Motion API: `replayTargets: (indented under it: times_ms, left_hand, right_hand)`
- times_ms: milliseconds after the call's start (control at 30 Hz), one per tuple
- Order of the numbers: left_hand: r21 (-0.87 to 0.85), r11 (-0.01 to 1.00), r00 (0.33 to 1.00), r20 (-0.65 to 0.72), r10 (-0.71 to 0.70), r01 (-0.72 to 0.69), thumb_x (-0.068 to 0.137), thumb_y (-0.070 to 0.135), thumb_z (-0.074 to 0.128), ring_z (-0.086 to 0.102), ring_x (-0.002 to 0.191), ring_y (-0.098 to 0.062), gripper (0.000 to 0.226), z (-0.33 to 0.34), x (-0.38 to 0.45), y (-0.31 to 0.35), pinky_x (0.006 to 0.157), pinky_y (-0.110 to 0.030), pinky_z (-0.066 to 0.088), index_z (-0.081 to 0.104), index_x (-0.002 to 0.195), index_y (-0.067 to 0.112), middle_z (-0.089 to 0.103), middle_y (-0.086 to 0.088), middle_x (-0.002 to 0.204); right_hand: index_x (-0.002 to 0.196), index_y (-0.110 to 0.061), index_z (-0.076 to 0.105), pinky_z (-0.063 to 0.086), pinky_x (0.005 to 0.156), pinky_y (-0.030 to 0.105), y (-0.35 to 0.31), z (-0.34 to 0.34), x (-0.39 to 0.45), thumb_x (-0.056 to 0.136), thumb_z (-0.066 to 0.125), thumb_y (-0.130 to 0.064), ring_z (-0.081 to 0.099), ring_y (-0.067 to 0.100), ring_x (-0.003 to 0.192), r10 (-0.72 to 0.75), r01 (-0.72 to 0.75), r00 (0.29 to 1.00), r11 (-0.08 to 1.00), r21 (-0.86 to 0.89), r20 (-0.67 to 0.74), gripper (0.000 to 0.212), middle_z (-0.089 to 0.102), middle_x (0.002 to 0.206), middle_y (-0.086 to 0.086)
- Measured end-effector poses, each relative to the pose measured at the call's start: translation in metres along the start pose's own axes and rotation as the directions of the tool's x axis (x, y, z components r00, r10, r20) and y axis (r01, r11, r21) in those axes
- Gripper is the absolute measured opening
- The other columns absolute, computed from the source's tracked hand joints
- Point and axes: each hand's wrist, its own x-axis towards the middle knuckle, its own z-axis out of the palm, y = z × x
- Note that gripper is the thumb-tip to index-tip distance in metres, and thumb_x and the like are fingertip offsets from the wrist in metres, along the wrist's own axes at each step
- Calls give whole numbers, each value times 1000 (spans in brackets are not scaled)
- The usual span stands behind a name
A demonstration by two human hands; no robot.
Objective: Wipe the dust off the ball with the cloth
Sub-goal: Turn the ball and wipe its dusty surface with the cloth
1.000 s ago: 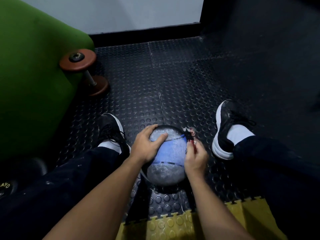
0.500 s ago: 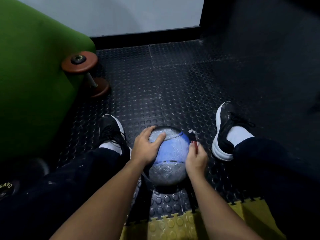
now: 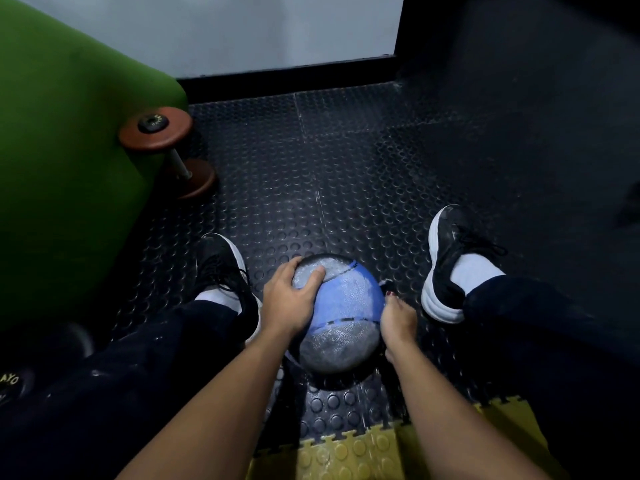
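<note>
**One ball, two hands, one dumbbell**

Since a second ago, right hand (image 3: 398, 320) has slid down the one ball's (image 3: 341, 315) right side, grip hidden. Left hand (image 3: 289, 301) cups it with spread fingers, between two shoes. Beyond, one dumbbell (image 3: 166, 148).

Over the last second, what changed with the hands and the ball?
The right hand slid down the ball's right side, so the cloth it held near the top is now mostly hidden, only a scrap showing. The ball's blue band turned slightly. The left hand kept its grip on the upper left; the dumbbell stayed put.
</note>
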Motion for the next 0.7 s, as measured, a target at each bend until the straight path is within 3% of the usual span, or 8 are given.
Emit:
replayTargets:
  times_ms: [100,200,300,400,433,500,600,700]
  left_hand:
    - [-1,1000,999,-27,-19,19,78,79,51,41,142,-16,81,4,1,3,118,-45,34,52,145,32,48,6,153]
    - [13,1000,999,-35,-28,28,81,77,51,40,143,-16,78,2,2,4,117,-44,34,50,146,33,47,8,154]
    - [17,1000,1000,-10,-14,14,80,77,52,40,143,-16,78,3,-1,4,118,-44,33,50,145,34,47,8,154]
    - [37,999,999,-30,-12,13,76,81,48,41,142,-18,83,7,-4,5,117,-47,34,51,145,34,48,7,153]
    - [40,999,999,-38,-21,23,76,82,47,41,142,-18,84,8,-5,5,117,-48,34,51,145,34,48,7,153]
    - [30,998,997,-56,-46,48,76,83,46,41,143,-19,85,9,-6,7,117,-48,35,51,145,33,48,6,153]
    - [3,997,994,-84,-76,76,78,81,46,43,141,-19,86,6,-5,8,116,-44,36,50,147,30,49,5,153]
    - [12,997,994,-83,-76,77,83,78,48,42,141,-19,83,3,-8,6,116,-42,35,48,148,28,48,5,153]
  right_hand:
    - [61,-10,53,34,59,32,-27,0,-9,90,56,-17,42,15,59,-208,208,978,978,16,10,30,52,60,1]
    - [57,-16,47,32,54,25,-25,3,-29,87,54,-19,37,7,54,-410,402,912,902,155,22,30,45,55,-6]
    - [69,-13,58,39,61,27,-3,3,-26,84,51,-26,49,14,63,-312,315,949,934,168,-46,21,57,64,-2]
    - [73,-8,67,44,69,34,-1,1,2,82,53,-27,54,21,71,54,-55,998,992,115,10,25,65,74,4]
    - [72,-10,68,45,69,36,-6,0,9,81,54,-26,55,20,72,90,-94,994,993,71,56,24,65,75,3]
    - [62,-13,60,40,64,33,-22,0,13,82,56,-24,49,18,65,-10,11,996,1000,-5,89,23,59,64,-2]
    - [57,-13,49,32,56,32,-33,3,-8,88,58,-16,38,12,56,-280,277,956,960,43,85,32,45,53,-5]
    - [68,-10,59,37,56,20,-20,4,-19,92,57,-11,43,10,57,-305,304,952,948,95,-4,24,53,59,-4]
